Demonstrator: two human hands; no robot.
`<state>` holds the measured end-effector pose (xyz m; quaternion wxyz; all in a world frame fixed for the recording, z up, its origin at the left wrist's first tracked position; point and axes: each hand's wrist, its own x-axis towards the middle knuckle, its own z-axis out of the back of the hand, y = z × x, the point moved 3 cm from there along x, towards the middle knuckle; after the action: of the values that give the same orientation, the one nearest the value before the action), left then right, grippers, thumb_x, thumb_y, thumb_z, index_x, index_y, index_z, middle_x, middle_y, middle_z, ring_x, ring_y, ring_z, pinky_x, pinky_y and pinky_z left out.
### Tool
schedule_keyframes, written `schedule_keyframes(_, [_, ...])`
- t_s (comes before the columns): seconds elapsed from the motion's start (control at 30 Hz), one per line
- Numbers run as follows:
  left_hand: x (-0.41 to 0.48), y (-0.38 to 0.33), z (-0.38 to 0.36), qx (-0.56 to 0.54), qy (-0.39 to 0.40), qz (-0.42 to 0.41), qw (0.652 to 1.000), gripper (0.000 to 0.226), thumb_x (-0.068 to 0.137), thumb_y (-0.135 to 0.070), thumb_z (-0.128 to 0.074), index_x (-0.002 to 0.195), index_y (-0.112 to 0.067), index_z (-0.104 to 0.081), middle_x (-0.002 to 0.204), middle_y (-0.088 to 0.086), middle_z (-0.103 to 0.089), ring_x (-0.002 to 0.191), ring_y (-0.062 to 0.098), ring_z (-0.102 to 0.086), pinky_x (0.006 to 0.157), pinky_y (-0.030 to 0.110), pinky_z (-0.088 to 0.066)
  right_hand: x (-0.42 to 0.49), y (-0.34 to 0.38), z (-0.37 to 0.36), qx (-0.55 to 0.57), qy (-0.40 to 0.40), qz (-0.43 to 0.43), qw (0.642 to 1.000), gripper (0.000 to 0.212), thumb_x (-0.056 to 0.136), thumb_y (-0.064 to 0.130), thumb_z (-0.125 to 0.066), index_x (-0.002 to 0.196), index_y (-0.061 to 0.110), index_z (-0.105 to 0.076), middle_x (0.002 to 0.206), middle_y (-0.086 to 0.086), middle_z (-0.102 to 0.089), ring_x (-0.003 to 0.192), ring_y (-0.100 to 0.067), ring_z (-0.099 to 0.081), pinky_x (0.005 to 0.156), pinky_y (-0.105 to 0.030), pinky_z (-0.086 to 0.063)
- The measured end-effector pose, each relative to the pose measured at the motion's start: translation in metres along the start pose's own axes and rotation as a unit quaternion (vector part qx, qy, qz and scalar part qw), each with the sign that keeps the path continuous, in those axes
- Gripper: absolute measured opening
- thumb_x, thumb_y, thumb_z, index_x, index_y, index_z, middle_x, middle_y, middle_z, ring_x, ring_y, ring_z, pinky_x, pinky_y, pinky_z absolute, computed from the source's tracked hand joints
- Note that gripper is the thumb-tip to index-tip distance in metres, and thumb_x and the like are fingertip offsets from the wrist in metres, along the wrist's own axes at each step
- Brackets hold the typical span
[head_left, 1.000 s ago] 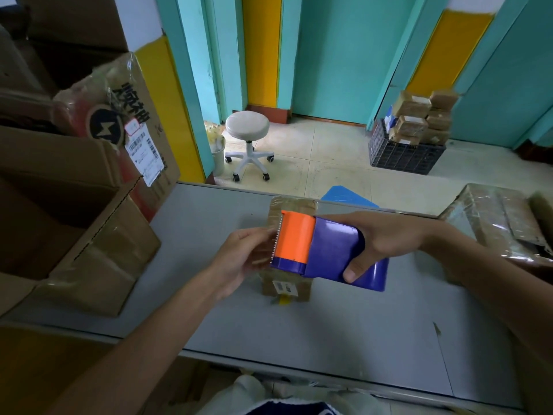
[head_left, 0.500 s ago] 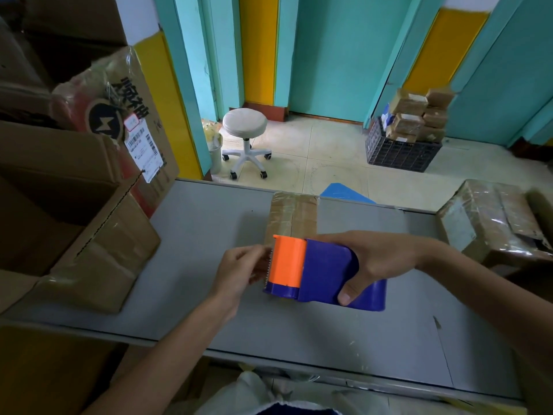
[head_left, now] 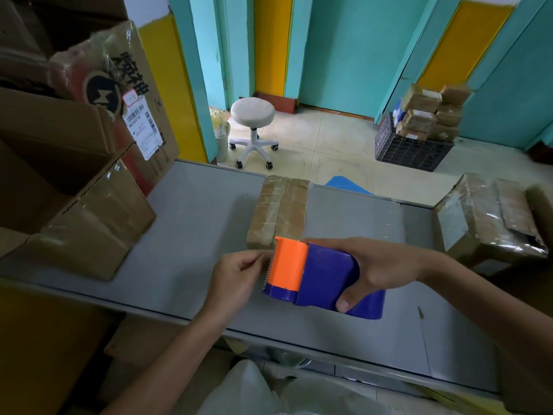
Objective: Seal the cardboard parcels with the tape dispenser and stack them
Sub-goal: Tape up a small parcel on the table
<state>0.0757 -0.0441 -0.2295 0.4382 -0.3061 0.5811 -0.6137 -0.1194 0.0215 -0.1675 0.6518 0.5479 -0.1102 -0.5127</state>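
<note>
Head view — starting a strip.
Right hand [head_left: 386,265] wraps the tape dispenser [head_left: 317,275] at 6 o'clock of the parcel [head_left: 279,211]; left hand [head_left: 236,277] pinches the tape end [head_left: 267,259] at its teeth — likely to draw it out.

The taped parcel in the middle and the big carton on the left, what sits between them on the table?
Nothing: in the head view only bare grey table separates the parcel from the carton.
</note>
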Motion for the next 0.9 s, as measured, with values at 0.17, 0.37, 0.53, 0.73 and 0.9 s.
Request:
schedule_keyframes(0.17, [-0.011, 0.006, -0.004, 0.040, -0.042, -0.059, 0.997, 0.021, 0.086, -0.006, -0.061, 0.098, -0.019, -0.071, 0.093, -0.017, -0.069, 0.091, -0.005, -0.064, 0.080, 0.010, -0.047, -0.004, -0.008, -0.002, 0.008, 0.018, 0.010, 1.000, 0.076, 0.070, 0.024, -0.078, 0.135, 0.037, -0.039, 0.120, 0.007, -0.060, 0.106, -0.019, -0.061, 0.086, -0.033, -0.054])
schedule_keyframes(0.37, [-0.009, -0.005, 0.016, 0.178, 0.043, -0.135, 0.974, 0.028, 0.083, 0.002, -0.063, 0.079, -0.023, -0.074, 0.058, -0.022, -0.065, 0.058, -0.001, -0.063, 0.060, 0.011, -0.047, 0.007, -0.006, 0.002, 0.005, 0.075, -0.015, 0.997, 0.073, 0.074, 0.012, -0.077, 0.134, 0.031, -0.041, 0.120, 0.007, -0.061, 0.105, -0.015, -0.062, 0.086, -0.031, -0.054])
schedule_keyframes(0.53, [0.012, -0.015, 0.028, 0.227, 0.076, -0.143, 0.960, 0.046, 0.082, 0.005, -0.062, 0.058, -0.034, -0.059, 0.050, -0.018, -0.061, 0.048, -0.001, -0.059, 0.053, 0.010, -0.045, 0.018, -0.002, 0.009, 0.015, 0.074, -0.032, 0.997, 0.067, 0.074, 0.008, -0.077, 0.131, 0.023, -0.046, 0.116, 0.004, -0.063, 0.101, -0.015, -0.063, 0.086, -0.033, -0.054])
schedule_keyframes(0.73, [0.037, -0.014, 0.055, 0.239, 0.061, -0.122, 0.961, 0.034, 0.083, -0.002, -0.066, 0.058, -0.026, -0.061, 0.046, -0.018, -0.059, 0.047, -0.004, -0.055, 0.051, 0.008, -0.041, 0.013, -0.011, 0.022, 0.034, 0.054, -0.065, 0.996, 0.068, 0.071, 0.008, -0.078, 0.128, 0.029, -0.047, 0.111, 0.007, -0.065, 0.098, -0.014, -0.064, 0.079, -0.026, -0.053])
schedule_keyframes(0.9, [0.058, -0.011, 0.068, 0.243, 0.079, -0.082, 0.963, 0.030, 0.084, -0.006, -0.065, 0.059, -0.024, -0.064, 0.044, -0.016, -0.059, 0.043, -0.005, -0.052, 0.048, 0.007, -0.038, 0.009, -0.016, 0.026, 0.033, 0.037, -0.079, 0.996, 0.067, 0.070, 0.013, -0.077, 0.129, 0.025, -0.047, 0.110, 0.004, -0.065, 0.097, -0.017, -0.065, 0.082, -0.029, -0.054])
